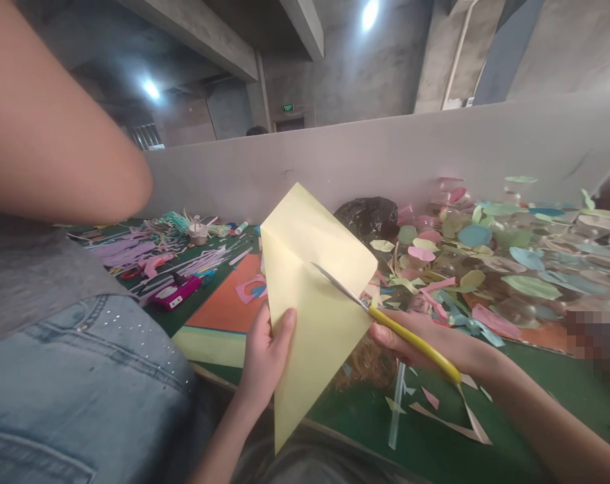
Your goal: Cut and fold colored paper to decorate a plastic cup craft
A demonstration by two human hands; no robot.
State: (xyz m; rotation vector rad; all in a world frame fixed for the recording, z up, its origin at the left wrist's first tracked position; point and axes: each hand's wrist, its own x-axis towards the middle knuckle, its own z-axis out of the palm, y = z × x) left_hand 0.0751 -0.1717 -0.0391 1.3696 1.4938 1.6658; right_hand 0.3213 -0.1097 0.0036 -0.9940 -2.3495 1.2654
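Note:
A large sheet of pale yellow paper is held up over the table's front edge, its lower corner pointing down. My left hand pinches its left side, thumb in front and fingers behind. My right hand grips scissors with yellow handles. One blade lies across the front of the paper, pointing up and left; the other blade is hidden, apparently behind the sheet. The fingers in the scissor loops are partly covered by the handle.
Colored paper cutouts and clear plastic pieces heap at right, by a black plastic bag. Orange paper, a pink glue gun and a magenta power strip lie left. Paper scraps litter the green table. A person in jeans is close at left.

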